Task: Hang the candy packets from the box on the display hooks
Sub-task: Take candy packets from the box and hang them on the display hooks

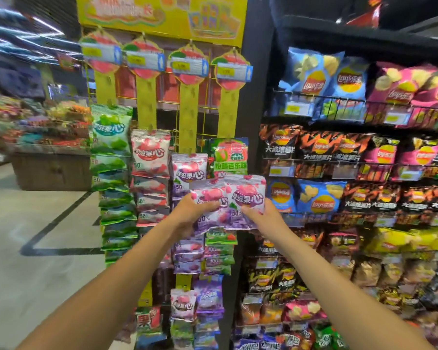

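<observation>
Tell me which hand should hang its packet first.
Left, probably: the left hand holds the left packet just below the hung purple packets; the right hand holds the right packet farther right.

A shop aisle: price-tagged crisp shelves (364,152) (snacks everywhere).

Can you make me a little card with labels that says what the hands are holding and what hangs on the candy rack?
place: shop aisle, candy rack next to chip shelves
left hand: holds left purple packet
right hand: holds right purple packet, side by side with the other
hanging, left to right: green packets, red packets, purple packets, green-and-pink packets
box: not in view
</observation>
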